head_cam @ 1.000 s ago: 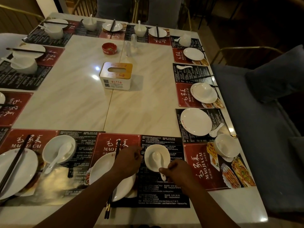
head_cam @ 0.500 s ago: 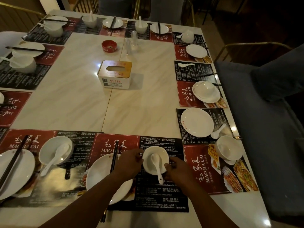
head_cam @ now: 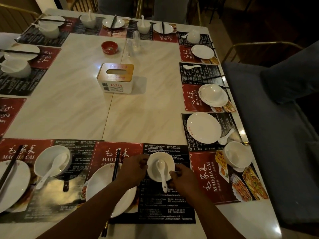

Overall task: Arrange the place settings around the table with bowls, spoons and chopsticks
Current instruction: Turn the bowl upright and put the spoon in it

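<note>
Room dim, warm yellowish light. Pale marble-pattern table (head_cam: 72, 104), made of two tops pushed together, seam (head_cam: 110, 107) running front to back. Small bright glare spot (head_cam: 98, 67) on the tabletop. Right side: blue-grey upholstered bench (head_cam: 269, 144) along the table edge, matching cushion (head_cam: 291, 78) on it. Gold metal chair frame (head_cam: 259, 46) behind. Grey chair backs (head_cam: 170, 7) at far edge. Beyond, too dark to tell.

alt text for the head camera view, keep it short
The left hand and right hand hold a small white bowl with a spoon in it on a placemat at the table's near edge, beside a plate with chopsticks across it. Other place settings line the remaining sides, and a tissue box stands mid-table.
</note>
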The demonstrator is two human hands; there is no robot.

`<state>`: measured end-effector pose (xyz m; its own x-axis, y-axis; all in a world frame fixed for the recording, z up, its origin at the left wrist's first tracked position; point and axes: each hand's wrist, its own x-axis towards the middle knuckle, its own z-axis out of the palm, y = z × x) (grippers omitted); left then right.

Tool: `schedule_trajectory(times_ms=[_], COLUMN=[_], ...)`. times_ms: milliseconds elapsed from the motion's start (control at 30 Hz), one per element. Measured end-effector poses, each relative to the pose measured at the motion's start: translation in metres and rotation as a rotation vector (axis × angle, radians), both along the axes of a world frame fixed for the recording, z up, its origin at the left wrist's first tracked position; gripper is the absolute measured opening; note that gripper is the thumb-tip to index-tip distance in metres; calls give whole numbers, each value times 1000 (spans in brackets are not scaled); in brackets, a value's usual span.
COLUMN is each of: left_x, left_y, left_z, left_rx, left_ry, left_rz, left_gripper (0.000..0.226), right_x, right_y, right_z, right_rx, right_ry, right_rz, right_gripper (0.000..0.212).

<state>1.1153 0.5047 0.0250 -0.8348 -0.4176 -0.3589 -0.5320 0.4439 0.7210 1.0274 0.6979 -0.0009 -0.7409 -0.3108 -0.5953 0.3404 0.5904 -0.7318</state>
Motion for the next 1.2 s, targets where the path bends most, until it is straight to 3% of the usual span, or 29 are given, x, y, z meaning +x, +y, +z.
schedule_trajectory(times_ms=[633, 800, 900, 1200], left_x=[4, 6, 6, 12], left_y=[-1, -1, -1, -3], left_z=[0, -2, -3, -5], left_rx=[-24, -6, 0, -13], left_ry=[8, 25, 27, 64], left_rz=[-8, -10, -19, -50], left_gripper=[38, 39, 39, 37], right_x=[7, 16, 23, 34], right_y=[-1, 3, 8, 3], right_z=[5, 26, 35, 34], right_rx=[29, 21, -32, -59], right_ry=[-3, -193, -320, -290], right_rz=[5, -47, -51, -96], right_gripper=[31, 29, 39, 48])
